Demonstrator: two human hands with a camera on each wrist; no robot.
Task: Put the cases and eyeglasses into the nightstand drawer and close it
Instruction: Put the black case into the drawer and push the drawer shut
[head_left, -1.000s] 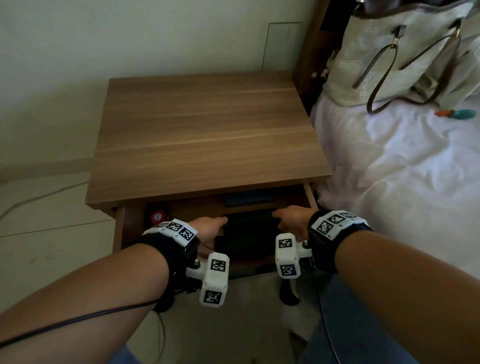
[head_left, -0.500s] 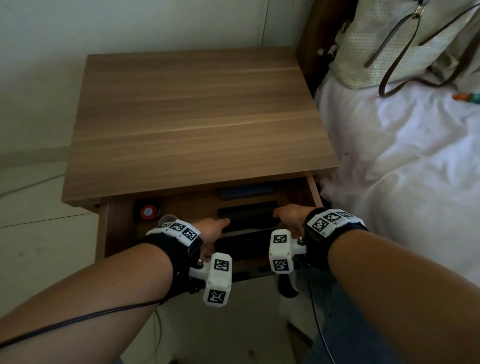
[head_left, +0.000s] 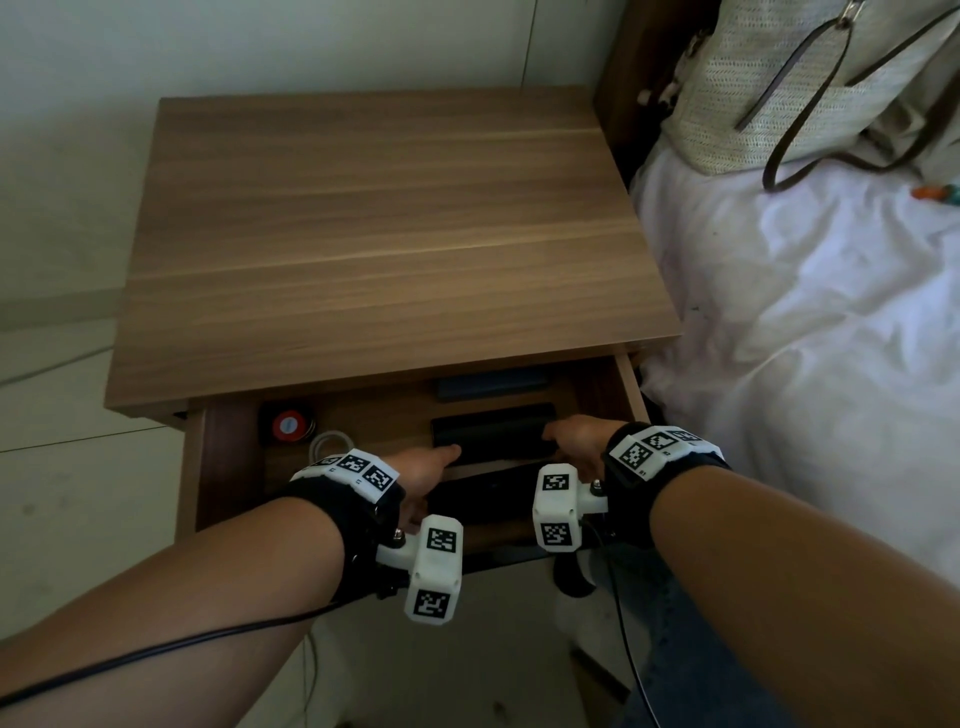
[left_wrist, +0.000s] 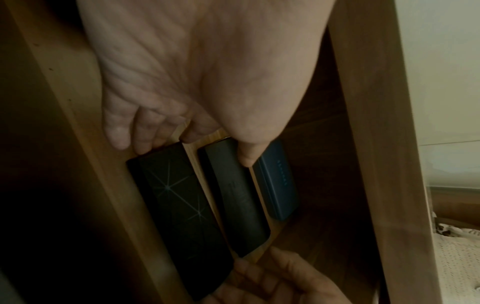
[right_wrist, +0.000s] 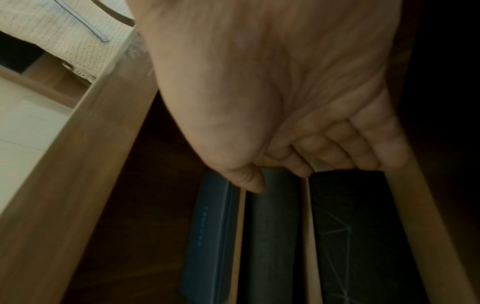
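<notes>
- Three cases lie side by side in the open drawer (head_left: 631, 387) of the nightstand (head_left: 384, 234), long axes running left to right, parallel to the drawer front.
- The blue case (head_left: 491, 385) is farthest back, partly under the nightstand top; the grey case (head_left: 493, 428) is in the middle; the black case (head_left: 483, 499), with thin star-like lines on its lid, is nearest the front.
- Narrow strips of drawer floor show between the cases, so they do not touch.
- The left hand (head_left: 423, 470) is at the left ends: thumb on the grey case, fingers (left_wrist: 145, 131) against the end of the black case, loosely bent.
- The right hand (head_left: 576, 441) mirrors it at the right ends: thumb on the grey case, fingers (right_wrist: 345, 148) curled by the end of the black case.
- Whether either hand truly grips a case, I cannot tell.
- I cannot make out eyeglasses.
- A red round thing (head_left: 288, 426) and a pale ring (head_left: 330, 444) sit in the drawer's left part, well apart from the cases.
- A bed (head_left: 810, 338) with a white sheet stands just right of the nightstand; a woven bag (head_left: 769, 78) rests on it.
</notes>
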